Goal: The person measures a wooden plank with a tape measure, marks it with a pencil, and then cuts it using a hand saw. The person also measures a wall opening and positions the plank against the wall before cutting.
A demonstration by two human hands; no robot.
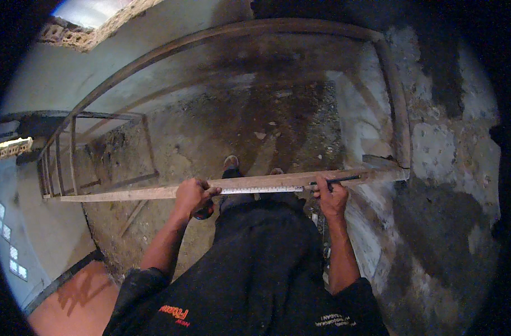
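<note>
A long wooden beam [132,194] runs across in front of me, the near rail of a timber frame. Along it lies the pulled-out blade of a tape measure [261,190], pale with dark marks. My left hand [193,195] is closed on the tape measure, whose dark and red case shows below the palm. At the blade's other end, my right hand [330,196] pinches a dark pencil [345,179] that points out to the right over the beam. The right fingertips are close to the blade's end; whether they press on it I cannot tell.
The frame's curved-looking far rail [238,29] and right side rail [398,106] enclose a dirt floor [210,134] with rubble. Thinner uprights [73,151] stand at the left. A rough, patchy wall [446,168] is close on the right. My feet [231,162] are beneath the beam.
</note>
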